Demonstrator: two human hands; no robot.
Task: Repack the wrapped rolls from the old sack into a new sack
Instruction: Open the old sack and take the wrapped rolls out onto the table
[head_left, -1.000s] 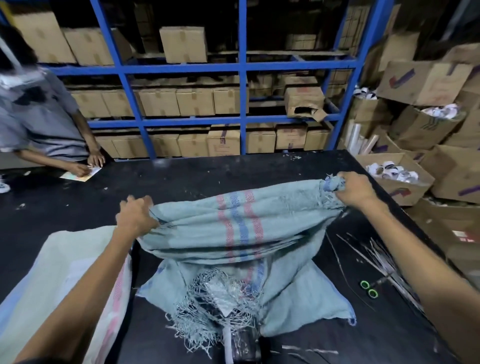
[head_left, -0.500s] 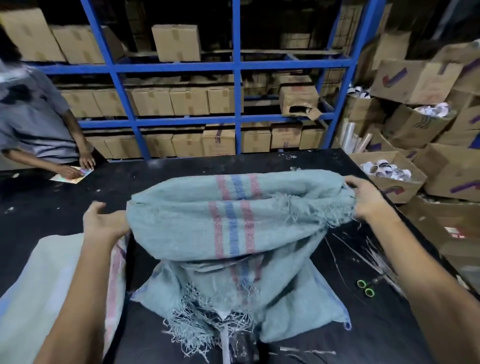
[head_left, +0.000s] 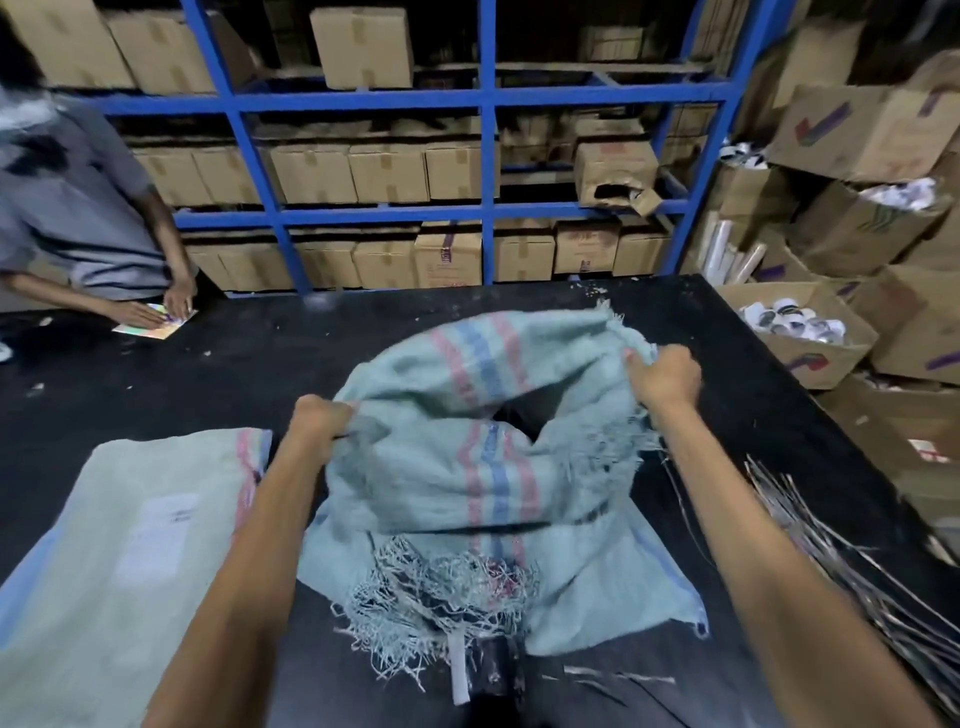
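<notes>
Your left hand (head_left: 317, 418) and right hand (head_left: 667, 376) have fingers clamped on the frayed sack (head_left: 441, 467) rim above the counter (head_left: 260, 364); its blurred mouth seems partly open.

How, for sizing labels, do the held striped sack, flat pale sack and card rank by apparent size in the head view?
1. Striped sack.
2. Pale sack, partly cropped by the frame, so unsure.
3. Card, smallest.

Cardboard boxes (head_left: 387, 174) stacked on blue rack (head_left: 488, 98) behind black table (head_left: 260, 364). Card (head_left: 156, 322) held flat at table's far left by second person (head_left: 78, 208). Open cartons (head_left: 810, 343) piled at right. Loose strips (head_left: 831, 545) strewn along table's right edge.
</notes>
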